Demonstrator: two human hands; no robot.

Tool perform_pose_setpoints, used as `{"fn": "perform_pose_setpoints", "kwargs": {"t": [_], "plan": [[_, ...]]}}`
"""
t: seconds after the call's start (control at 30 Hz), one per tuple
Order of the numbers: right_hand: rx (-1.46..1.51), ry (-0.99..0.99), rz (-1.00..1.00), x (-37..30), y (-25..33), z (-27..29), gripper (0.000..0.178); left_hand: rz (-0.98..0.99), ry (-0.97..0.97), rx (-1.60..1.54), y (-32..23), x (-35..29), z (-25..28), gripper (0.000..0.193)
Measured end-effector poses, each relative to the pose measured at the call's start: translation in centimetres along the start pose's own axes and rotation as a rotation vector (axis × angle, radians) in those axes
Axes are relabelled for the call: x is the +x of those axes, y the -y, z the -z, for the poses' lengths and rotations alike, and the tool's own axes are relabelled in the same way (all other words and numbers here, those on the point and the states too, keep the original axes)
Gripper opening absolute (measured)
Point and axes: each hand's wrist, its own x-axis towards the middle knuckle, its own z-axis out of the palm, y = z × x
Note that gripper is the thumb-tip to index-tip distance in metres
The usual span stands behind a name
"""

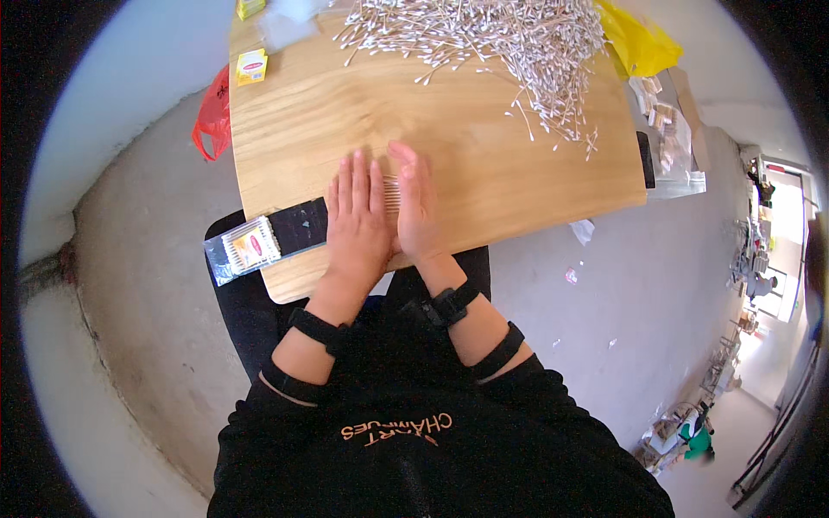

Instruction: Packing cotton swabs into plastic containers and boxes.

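Near the table's front edge, my left hand (pixel 357 211) lies palm down with its fingers stretched out, over the end of a black strip (pixel 300 226). My right hand (pixel 416 203) stands on its edge beside it, fingers extended and thumb side hidden. A small row of cotton swabs (pixel 392 194) shows in the gap between the two hands, touching or very close to both. To the left, a clear packet of cotton swabs (pixel 250 246) with a yellow, white and red card rests on the black strip and reaches past the table edge.
A large heap of loose cotton swabs (pixel 518 43) covers the far right of the wooden table (pixel 319 112). Yellow cards (pixel 251 66) lie far left. A yellow bag (pixel 639 39) sits at the far right corner, a red bag (pixel 214 116) hangs left. Clear bags (pixel 669 142) stand beyond the right edge.
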Motion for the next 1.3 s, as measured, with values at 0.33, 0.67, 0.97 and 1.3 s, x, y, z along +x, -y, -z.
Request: {"fn": "perform_pose_setpoints", "kwargs": {"t": [0.33, 0.67, 0.97, 1.3], "plan": [[0.569, -0.034, -0.203, 0.5, -0.9, 0.7, 0.057, 0.118, 0.229, -0.35, -0.1, 0.2, 3.6, 0.118], [-0.487, -0.027, 0.115, 1.3, -0.3, 2.6, 0.017, 0.137, 0.296, -0.309, 0.3, 1.3, 3.4, 0.117], [-0.148, -0.041, -0.148, 1.4, 0.4, 2.3, 0.023, 0.144, 0.231, -0.412, 0.2, -0.2, 3.4, 0.118], [0.316, 0.045, -0.123, 0.2, -1.0, -1.3, 0.057, 0.084, 0.131, -0.358, 0.3, -1.8, 2.6, 0.119]]}}
